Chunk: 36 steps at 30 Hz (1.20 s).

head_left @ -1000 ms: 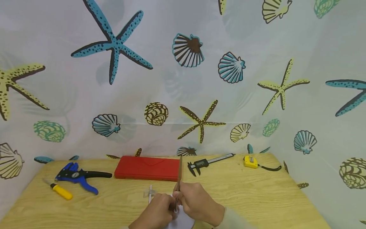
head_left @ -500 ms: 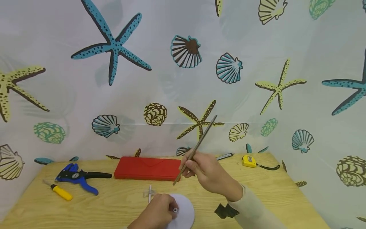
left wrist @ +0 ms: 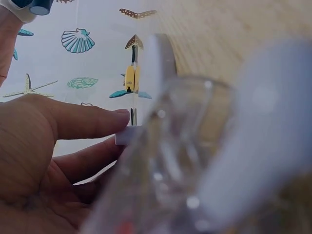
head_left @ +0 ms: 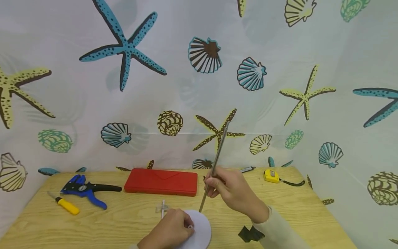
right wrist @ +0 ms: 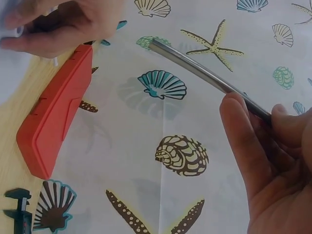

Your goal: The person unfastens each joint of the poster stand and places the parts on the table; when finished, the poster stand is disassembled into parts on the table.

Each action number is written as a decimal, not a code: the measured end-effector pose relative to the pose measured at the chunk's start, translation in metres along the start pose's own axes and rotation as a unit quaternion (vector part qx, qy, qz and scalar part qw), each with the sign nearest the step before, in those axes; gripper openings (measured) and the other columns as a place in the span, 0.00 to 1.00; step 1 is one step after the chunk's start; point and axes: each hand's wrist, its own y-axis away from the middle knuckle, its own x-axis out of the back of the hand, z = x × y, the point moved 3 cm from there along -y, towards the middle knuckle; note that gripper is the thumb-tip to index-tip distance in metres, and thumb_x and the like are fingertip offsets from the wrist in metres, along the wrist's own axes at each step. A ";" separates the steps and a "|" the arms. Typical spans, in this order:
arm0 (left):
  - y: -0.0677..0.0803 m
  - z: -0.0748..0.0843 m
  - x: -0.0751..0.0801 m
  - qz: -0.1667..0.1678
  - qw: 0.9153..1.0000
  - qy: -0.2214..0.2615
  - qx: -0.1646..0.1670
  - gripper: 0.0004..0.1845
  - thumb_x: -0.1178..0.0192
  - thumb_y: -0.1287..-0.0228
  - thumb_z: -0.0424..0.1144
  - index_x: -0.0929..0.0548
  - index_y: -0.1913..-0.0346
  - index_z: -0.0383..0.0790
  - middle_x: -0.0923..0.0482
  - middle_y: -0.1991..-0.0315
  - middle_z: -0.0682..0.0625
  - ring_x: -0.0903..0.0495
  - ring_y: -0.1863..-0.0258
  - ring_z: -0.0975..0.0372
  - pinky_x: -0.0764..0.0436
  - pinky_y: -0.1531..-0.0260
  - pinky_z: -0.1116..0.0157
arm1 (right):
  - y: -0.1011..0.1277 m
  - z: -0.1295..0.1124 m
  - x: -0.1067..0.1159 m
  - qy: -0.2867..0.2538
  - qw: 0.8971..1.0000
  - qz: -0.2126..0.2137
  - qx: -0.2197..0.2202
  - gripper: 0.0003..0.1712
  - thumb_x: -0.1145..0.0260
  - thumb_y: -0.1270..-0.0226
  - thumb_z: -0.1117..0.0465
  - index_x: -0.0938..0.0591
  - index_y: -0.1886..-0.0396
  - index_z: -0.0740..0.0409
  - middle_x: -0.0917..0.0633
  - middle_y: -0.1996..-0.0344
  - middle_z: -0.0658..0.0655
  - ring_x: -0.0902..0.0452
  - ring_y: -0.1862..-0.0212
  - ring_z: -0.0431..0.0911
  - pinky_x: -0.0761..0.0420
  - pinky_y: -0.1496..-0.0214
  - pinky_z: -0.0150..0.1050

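On the wooden table point(head_left: 280, 214), the right hand point(head_left: 236, 193) pinches a metal rod point(head_left: 214, 166).

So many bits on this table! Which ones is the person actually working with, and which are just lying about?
In use:
- thin metal rod, pinched in the right hand
- white disc, under the left hand
- small white tube at the left fingertips

Lying about:
- red case
- blue wire stripper
- yellow-handled tool
- yellow tape measure

text: none legible — caliper point(head_left: 245, 169) display | tape measure point(head_left: 271, 175) label: too small to read
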 end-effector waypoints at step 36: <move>0.003 0.000 -0.001 0.015 0.999 -0.016 0.025 0.04 0.31 0.41 0.36 0.09 0.67 0.40 0.13 0.72 0.54 0.22 0.67 0.65 0.17 0.60 0.56 | 0.046 0.066 -0.008 -0.088 0.971 -0.082 -0.207 0.14 0.41 0.22 0.60 0.17 0.66 0.64 0.13 0.76 0.62 0.15 0.76 0.41 0.13 0.70 0.41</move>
